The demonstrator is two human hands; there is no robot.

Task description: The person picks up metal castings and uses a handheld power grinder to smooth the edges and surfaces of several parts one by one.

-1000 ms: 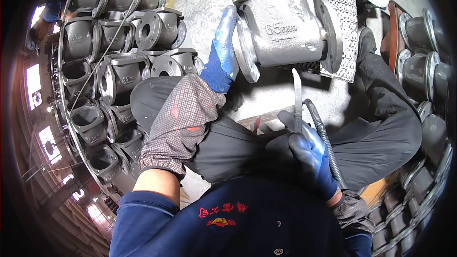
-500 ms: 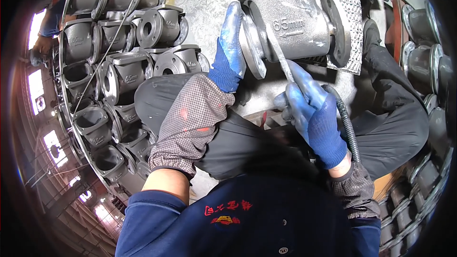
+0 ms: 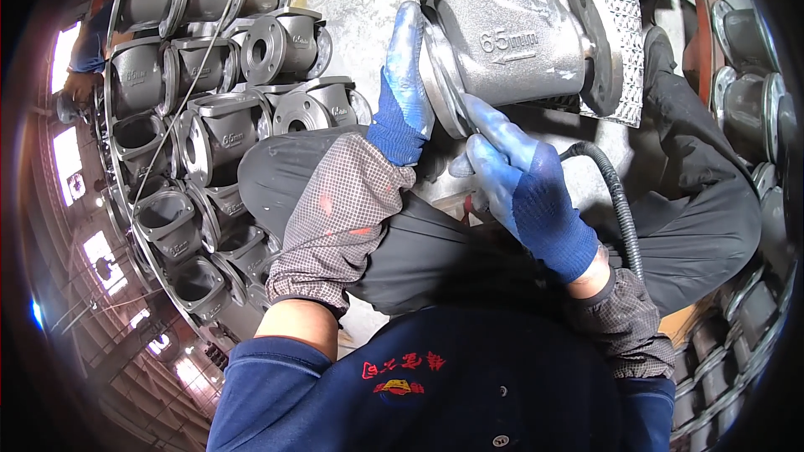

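The grey cast valve body (image 3: pixel 515 46) lies on a patterned metal plate (image 3: pixel 615 0) — the left hand (image 3: pixel 404 92) lies flat against its near flange, while the right hand (image 3: pixel 523 180), just below, grips a hose-fed tool (image 3: pixel 620 209). Stacked castings (image 3: pixel 218 117) stand left.

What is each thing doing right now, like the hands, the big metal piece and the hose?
Left hand in blue glove: flat against the casting's near flange, steadying it.
Right hand in blue glove: closed around a tool, tip at the flange edge.
Large grey cast-metal valve body: lying on its side on the patterned metal sheet.
Black ribbed hose: curving back from the right hand.
Grey valve castings: stacked in rows, untouched.
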